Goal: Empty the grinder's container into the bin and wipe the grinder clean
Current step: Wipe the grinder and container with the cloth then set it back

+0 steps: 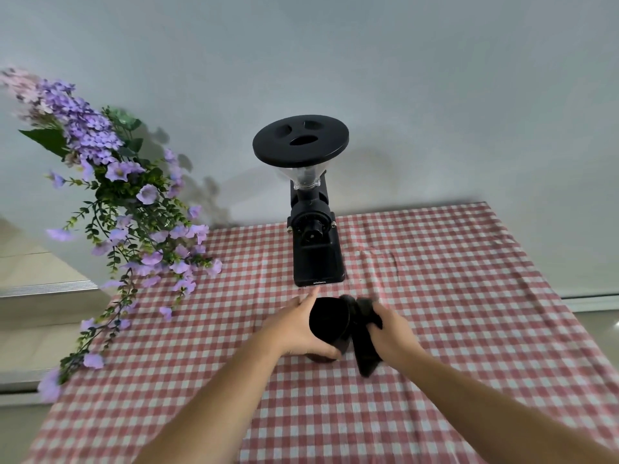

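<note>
A black coffee grinder (315,236) with a round black lid and clear hopper stands at the far edge of the table, against the wall. Just in front of its base, my left hand (294,329) grips a black cup-like container (330,324), its opening tilted toward me. My right hand (392,333) holds a dark cloth (363,343) pressed against the container's right side, with a tail of cloth hanging down to the tablecloth. The inside of the container is too dark to read.
A red-and-white checked tablecloth (452,329) covers the table. A spray of purple artificial flowers (127,209) leans over the table's left edge. A grey wall rises behind. Pale floor and a metal ledge (47,289) lie to the left. No bin is in view.
</note>
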`<state>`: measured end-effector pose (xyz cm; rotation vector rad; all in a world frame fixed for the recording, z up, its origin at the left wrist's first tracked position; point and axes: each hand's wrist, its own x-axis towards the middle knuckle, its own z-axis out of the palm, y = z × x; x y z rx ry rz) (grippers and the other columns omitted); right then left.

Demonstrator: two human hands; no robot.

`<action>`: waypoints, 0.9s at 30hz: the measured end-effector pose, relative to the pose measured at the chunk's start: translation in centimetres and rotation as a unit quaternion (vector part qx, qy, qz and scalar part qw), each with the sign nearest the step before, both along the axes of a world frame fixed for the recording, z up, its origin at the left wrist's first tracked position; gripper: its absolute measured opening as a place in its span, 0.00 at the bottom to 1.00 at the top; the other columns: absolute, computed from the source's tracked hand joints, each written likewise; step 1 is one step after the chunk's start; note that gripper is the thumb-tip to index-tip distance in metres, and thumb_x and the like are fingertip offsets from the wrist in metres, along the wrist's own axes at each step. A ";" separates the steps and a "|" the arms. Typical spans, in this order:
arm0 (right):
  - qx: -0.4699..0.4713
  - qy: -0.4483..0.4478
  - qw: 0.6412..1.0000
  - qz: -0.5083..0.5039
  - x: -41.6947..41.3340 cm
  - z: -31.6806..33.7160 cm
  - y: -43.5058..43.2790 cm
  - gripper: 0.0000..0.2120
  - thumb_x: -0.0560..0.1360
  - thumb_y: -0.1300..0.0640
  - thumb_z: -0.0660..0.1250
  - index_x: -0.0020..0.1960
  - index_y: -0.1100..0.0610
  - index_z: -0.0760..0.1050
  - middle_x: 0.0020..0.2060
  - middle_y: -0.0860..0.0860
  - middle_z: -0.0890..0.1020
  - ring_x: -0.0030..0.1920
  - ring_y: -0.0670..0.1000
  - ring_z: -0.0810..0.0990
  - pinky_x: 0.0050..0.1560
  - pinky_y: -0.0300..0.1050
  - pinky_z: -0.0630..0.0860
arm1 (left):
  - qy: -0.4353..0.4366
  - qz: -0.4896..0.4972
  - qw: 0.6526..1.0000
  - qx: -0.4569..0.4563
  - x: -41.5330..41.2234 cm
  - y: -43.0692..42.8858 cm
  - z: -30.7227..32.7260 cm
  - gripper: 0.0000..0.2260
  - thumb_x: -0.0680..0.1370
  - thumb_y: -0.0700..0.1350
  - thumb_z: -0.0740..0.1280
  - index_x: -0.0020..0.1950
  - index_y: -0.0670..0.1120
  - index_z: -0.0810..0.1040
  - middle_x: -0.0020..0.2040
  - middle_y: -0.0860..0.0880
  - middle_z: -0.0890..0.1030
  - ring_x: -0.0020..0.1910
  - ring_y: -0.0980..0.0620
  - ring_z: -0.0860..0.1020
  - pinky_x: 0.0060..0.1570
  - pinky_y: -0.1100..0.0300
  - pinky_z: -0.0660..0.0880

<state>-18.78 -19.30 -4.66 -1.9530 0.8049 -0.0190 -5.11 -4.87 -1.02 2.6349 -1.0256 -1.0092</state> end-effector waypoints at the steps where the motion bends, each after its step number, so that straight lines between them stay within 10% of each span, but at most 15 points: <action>1: -0.007 -0.030 0.999 -0.018 0.2 0.2 0.2 0.11 0.78 0.63 0.55 0.52 0.49 0.70 0.44 0.46 0.78 0.42 0.44 0.77 0.34 0.33 0.71 | -0.036 0.016 0.999 0.004 -0.8 -0.2 -0.3 0.60 0.57 0.73 0.72 0.77 0.62 0.37 0.79 0.49 0.58 0.72 0.45 0.66 0.62 0.50 0.71; 6: -0.024 -0.013 1.000 0.014 0.5 0.0 0.3 0.16 0.77 0.64 0.55 0.62 0.51 0.69 0.50 0.51 0.78 0.42 0.43 0.76 0.33 0.32 0.71 | -0.100 0.076 0.991 -0.039 -2.1 -0.9 -1.4 0.58 0.60 0.69 0.74 0.78 0.58 0.39 0.76 0.45 0.62 0.70 0.43 0.67 0.62 0.49 0.74; 13: 0.020 0.064 0.997 0.032 -1.2 -0.9 -0.2 0.10 0.75 0.62 0.57 0.51 0.50 0.70 0.37 0.50 0.80 0.33 0.47 0.79 0.27 0.37 0.74 | -0.079 -0.014 0.993 -0.082 0.6 -0.5 0.0 0.59 0.61 0.60 0.80 0.78 0.62 0.40 0.79 0.52 0.48 0.77 0.46 0.56 0.68 0.47 0.70; 22: -0.045 -0.042 0.997 0.036 1.0 -0.4 0.4 0.21 0.78 0.63 0.58 0.70 0.51 0.66 0.58 0.49 0.74 0.54 0.49 0.76 0.50 0.38 0.74 | -0.093 0.154 0.981 -0.070 -2.1 -1.3 -2.1 0.62 0.58 0.73 0.73 0.77 0.58 0.33 0.77 0.45 0.57 0.68 0.43 0.71 0.54 0.52 0.76; 27: 0.017 0.064 0.997 0.045 0.6 -1.3 -0.6 0.13 0.77 0.63 0.58 0.60 0.57 0.73 0.41 0.48 0.78 0.40 0.46 0.78 0.32 0.34 0.70 | -0.061 0.129 0.986 -0.091 -0.5 -0.6 -1.6 0.61 0.57 0.67 0.78 0.79 0.53 0.44 0.77 0.48 0.60 0.71 0.46 0.68 0.63 0.49 0.74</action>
